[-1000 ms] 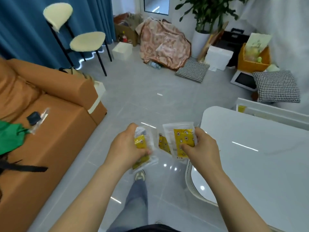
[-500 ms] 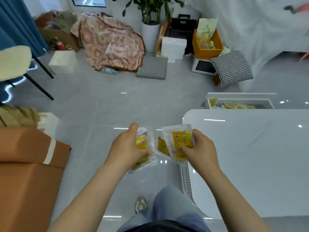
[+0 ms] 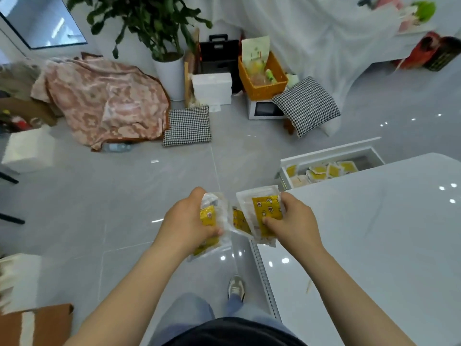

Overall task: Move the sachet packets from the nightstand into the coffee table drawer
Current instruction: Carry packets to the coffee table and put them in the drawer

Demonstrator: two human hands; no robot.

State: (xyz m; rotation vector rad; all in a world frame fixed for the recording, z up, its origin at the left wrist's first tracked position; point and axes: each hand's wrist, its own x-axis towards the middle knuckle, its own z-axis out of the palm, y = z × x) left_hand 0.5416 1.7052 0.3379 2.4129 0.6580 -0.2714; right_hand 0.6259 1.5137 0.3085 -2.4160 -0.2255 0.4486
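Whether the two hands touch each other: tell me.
Apart. Head view: the left hand grips a sachet packet, the right hand pinches a second sachet packet; packets fill the gap.

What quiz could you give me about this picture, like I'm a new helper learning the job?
1. True or false: the coffee table drawer is open.
2. Pick one: what does the right hand hold? A) a cup B) sachet packets C) a spoon
3. Fill the gap: the packets in the drawer look mostly ____ in colour.

Key: 1 true; 2 B; 3 yellow.
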